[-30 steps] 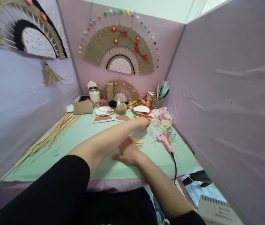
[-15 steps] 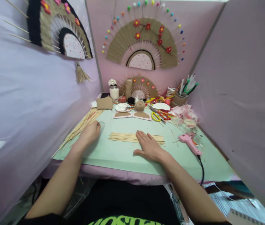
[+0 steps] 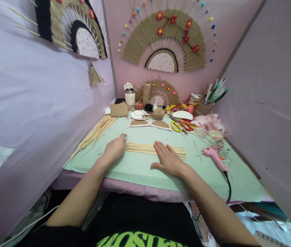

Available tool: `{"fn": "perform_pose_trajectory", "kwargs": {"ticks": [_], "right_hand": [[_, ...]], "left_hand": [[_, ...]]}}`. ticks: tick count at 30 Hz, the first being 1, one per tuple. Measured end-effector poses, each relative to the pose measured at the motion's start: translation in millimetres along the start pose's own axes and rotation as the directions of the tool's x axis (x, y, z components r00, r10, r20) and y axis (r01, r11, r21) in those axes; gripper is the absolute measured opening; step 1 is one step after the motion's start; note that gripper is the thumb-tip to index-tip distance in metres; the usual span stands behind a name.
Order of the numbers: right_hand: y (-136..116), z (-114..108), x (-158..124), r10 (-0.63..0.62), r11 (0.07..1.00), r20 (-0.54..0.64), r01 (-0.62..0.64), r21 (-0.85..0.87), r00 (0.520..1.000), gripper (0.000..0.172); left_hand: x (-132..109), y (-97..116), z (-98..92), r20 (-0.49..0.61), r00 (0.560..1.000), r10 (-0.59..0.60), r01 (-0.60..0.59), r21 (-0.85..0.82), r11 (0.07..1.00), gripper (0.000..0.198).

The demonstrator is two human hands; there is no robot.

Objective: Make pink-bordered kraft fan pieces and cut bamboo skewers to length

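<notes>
A flat row of thin wooden skewers [image 3: 145, 148] lies side by side across the middle of the pale green mat [image 3: 140, 166]. My right hand [image 3: 169, 160] rests palm down on the row's right half, fingers stretched out and open. My left hand [image 3: 114, 149] sits at the row's left end with its fingers curled loosely, its fingertips against the skewer ends. What those fingers hold, if anything, is hidden.
A loose heap of skewers [image 3: 96, 132] runs along the left wall. A pink glue gun [image 3: 215, 157] with a black cord lies at the right. Scissors [image 3: 179, 125], a twine ball [image 3: 158, 113], cardboard shapes [image 3: 150, 123], pink fabric [image 3: 209, 123] and a tool cup [image 3: 204, 108] crowd the back.
My left arm has come back from its reach across to the right, passed the heap at the left wall, and now rests at the row's left end. The right hand stayed.
</notes>
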State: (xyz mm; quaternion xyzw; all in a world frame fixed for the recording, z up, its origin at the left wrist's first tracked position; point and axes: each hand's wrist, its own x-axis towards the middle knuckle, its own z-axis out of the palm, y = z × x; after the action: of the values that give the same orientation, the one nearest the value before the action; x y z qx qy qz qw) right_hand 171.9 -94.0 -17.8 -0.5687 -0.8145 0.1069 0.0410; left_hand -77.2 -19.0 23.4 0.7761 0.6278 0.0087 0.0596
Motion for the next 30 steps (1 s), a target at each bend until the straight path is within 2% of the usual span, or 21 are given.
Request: {"fn": "perform_pose_trajectory", "kwargs": {"ticks": [12,21,25,27,29,30], "right_hand": [[-19,-4,14,-0.013,0.999,0.022,0.012,0.046,1.000,0.099],[-18,-2,13,-0.028,0.998,-0.019,0.029,0.054,0.999,0.093],[-22,-8,8,-0.027,0.996,-0.073,0.033,0.079,0.997,0.092],[-19,-11,2,-0.027,0.988,-0.127,0.046,0.148,0.992,0.089],[-10,-14,-6,0.055,0.958,-0.243,0.018,0.287,0.968,0.080],[-2,-15,-11,0.151,0.925,-0.320,-0.020,0.379,0.935,0.075]], "left_hand": [[1,1,0.9,0.007,0.999,0.034,-0.033,-0.016,0.999,0.043],[0,-2,0.2,-0.015,0.999,-0.037,0.036,-0.074,0.997,0.044],[0,-4,0.0,-0.027,0.999,-0.042,0.040,-0.078,0.996,0.044],[-1,-5,-0.2,-0.034,0.999,-0.043,0.040,-0.079,0.996,0.045],[-1,-6,-0.3,-0.037,0.999,-0.039,0.036,-0.079,0.996,0.045],[0,-6,-0.2,-0.037,0.999,-0.039,0.036,-0.076,0.996,0.046]]}}
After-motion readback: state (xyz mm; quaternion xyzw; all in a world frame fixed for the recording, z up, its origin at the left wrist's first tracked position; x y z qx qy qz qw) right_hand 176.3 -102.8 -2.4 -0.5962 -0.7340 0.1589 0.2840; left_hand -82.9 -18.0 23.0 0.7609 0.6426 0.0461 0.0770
